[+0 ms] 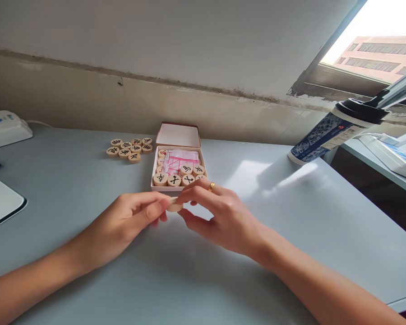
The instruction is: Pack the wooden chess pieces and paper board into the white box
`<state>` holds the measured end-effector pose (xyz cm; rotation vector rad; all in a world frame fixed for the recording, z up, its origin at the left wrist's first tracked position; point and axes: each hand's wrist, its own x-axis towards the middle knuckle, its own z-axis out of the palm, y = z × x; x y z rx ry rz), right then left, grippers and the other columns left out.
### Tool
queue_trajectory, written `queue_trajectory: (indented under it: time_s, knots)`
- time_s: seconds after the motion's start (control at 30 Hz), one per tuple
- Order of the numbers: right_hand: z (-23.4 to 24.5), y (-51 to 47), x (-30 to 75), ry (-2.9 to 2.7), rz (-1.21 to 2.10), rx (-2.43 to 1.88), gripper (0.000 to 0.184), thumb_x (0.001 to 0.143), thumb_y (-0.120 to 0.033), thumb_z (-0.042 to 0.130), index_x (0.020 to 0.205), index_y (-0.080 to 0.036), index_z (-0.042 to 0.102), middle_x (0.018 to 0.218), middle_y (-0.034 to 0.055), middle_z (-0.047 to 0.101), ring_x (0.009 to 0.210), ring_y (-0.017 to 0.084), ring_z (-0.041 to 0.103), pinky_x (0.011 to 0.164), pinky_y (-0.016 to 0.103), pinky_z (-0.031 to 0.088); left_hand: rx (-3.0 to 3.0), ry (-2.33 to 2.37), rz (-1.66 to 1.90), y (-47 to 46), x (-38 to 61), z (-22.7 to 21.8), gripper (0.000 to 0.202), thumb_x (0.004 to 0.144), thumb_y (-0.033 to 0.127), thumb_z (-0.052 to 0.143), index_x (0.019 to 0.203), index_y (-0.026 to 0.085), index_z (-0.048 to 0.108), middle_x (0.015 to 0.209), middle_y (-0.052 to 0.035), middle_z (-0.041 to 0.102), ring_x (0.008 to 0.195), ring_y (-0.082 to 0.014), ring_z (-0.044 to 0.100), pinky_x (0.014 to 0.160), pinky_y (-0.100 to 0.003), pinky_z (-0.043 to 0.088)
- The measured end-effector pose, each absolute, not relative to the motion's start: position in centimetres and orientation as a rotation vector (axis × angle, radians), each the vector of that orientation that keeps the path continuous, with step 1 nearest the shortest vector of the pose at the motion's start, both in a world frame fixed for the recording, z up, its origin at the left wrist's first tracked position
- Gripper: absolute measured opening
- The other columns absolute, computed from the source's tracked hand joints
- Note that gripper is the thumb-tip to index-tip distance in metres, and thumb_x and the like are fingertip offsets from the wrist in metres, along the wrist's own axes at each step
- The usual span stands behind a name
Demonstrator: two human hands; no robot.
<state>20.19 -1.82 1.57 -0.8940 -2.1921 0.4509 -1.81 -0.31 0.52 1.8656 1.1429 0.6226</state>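
Observation:
A round wooden Chinese chess piece [175,207] is pinched between my two hands, just in front of the box. My left hand [135,214] grips its left side with thumb and fingers. From the right, the thumb and fingers of my right hand [216,210], which wears a gold ring, close on the same piece. Behind them the box [153,185] stands with its lid [178,134] tipped back. Inside lie several chess pieces with black or red characters and a folded sheet with pink lines [182,160]. My right fingers hide the box's front right corner.
Left of the box, several chess pieces [125,152] lie in a group on the grey table [189,280]. A patterned cup with a black lid [328,133] stands at the right. White devices [6,128] and a dark-edged white object [2,203] occupy the left side.

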Motion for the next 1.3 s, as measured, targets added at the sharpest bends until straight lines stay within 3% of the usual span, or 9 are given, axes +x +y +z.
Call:
queue_trajectory:
  time_s: [0.17, 0.33, 0.43, 0.6, 0.7, 0.8, 0.97, 1.1, 1.3]
  knots:
    - [1.5, -1.7, 20.3, -2.221, 0.597, -0.783, 0.022, 0.088, -0.003, 0.054, 0.1, -0.019, 0.062, 0.109, 0.0061, 0.06, 0.102, 0.013, 0.06, 0.091, 0.029, 0.053, 1.693, 1.068, 0.649, 0.2, -1.4, 0.9, 0.024, 0.086, 0.048, 0.061, 0.093, 0.027, 0.07, 0.071, 0.003, 0.063, 0.061, -0.0107, 0.056, 0.054, -0.018, 0.044]
    - [1.8, -1.7, 19.9, -1.982, 0.96, -0.943, 0.02, 0.09, -0.016, 0.058, 0.11, -0.019, 0.057, 0.099, 0.0031, 0.066, 0.086, 0.01, 0.065, 0.078, 0.026, 0.058, 1.637, 1.038, 0.76, -0.3, -1.1, 0.8, 0.017, 0.084, 0.042, 0.067, 0.093, 0.028, 0.069, 0.093, 0.0034, 0.07, 0.079, -0.0118, 0.064, 0.067, -0.017, 0.051]
    - [1.9, -1.8, 19.8, -1.987, 0.999, -1.003, 0.012, 0.092, -0.015, 0.055, 0.102, -0.019, 0.06, 0.091, 0.0013, 0.069, 0.08, 0.01, 0.067, 0.069, 0.022, 0.058, 1.654, 1.103, 0.792, -0.7, -1.2, 0.5, 0.02, 0.084, 0.044, 0.067, 0.094, 0.027, 0.068, 0.089, 0.0025, 0.07, 0.082, -0.014, 0.064, 0.071, -0.02, 0.052]
    - [1.6, -1.7, 19.9, -2.131, 0.542, -0.902, 0.016, 0.086, -0.009, 0.06, 0.099, -0.019, 0.062, 0.093, 0.0019, 0.068, 0.083, 0.011, 0.066, 0.074, 0.025, 0.056, 1.65, 1.076, 0.785, -0.8, -1.5, 0.5, 0.023, 0.085, 0.045, 0.066, 0.1, 0.028, 0.066, 0.092, 0.0022, 0.069, 0.083, -0.0146, 0.063, 0.07, -0.023, 0.052]
    - [1.4, -1.7, 19.9, -2.222, 0.293, -0.766, 0.018, 0.089, -0.007, 0.055, 0.1, -0.019, 0.062, 0.096, 0.0047, 0.067, 0.087, 0.013, 0.065, 0.077, 0.027, 0.056, 1.664, 1.032, 0.818, -0.7, -1.6, 0.6, 0.02, 0.084, 0.044, 0.067, 0.092, 0.026, 0.067, 0.099, 0.001, 0.071, 0.089, -0.0164, 0.065, 0.073, -0.024, 0.052]
    - [1.3, -1.7, 19.8, -2.25, 0.245, -0.723, 0.018, 0.091, -0.006, 0.052, 0.1, -0.019, 0.062, 0.097, 0.005, 0.067, 0.09, 0.012, 0.065, 0.081, 0.027, 0.057, 1.826, 1.025, 0.897, -0.6, -1.7, 0.6, 0.014, 0.084, 0.038, 0.068, 0.084, 0.024, 0.067, 0.1, 0.0008, 0.072, 0.091, -0.0166, 0.065, 0.072, -0.023, 0.051]
    - [2.0, -1.5, 20.3, -2.317, 0.19, -0.777, 0.02, 0.091, -0.009, 0.054, 0.109, -0.018, 0.059, 0.102, 0.0067, 0.066, 0.092, 0.016, 0.063, 0.082, 0.032, 0.056, 2.165, 0.998, 1.002, 0.1, -2.0, 1.2, 0.006, 0.086, 0.026, 0.067, 0.091, 0.026, 0.066, 0.098, 0.0035, 0.071, 0.09, -0.0134, 0.064, 0.082, -0.024, 0.048]
    - [3.6, -1.8, 20.8, -2.263, 0.111, -0.837, 0.026, 0.092, -0.011, 0.053, 0.117, -0.02, 0.055, 0.101, 0.0069, 0.065, 0.092, 0.017, 0.061, 0.079, 0.033, 0.055, 2.231, 1.198, 0.931, 1.7, -2.2, 2.2, 0.014, 0.086, 0.039, 0.065, 0.092, 0.025, 0.067, 0.093, 0.0024, 0.069, 0.085, -0.0151, 0.062, 0.079, -0.026, 0.047]
    - [4.6, -1.9, 21.6, -2.231, 0.056, -0.998, 0.023, 0.093, -0.013, 0.052, 0.114, -0.021, 0.056, 0.098, 0.0059, 0.066, 0.085, 0.018, 0.061, 0.073, 0.034, 0.054, 2.249, 1.351, 0.767, 5.4, -0.9, 2.8, 0.031, 0.086, 0.05, 0.058, 0.094, 0.023, 0.069, 0.095, -0.002, 0.069, 0.091, -0.0207, 0.062, 0.083, -0.031, 0.046]
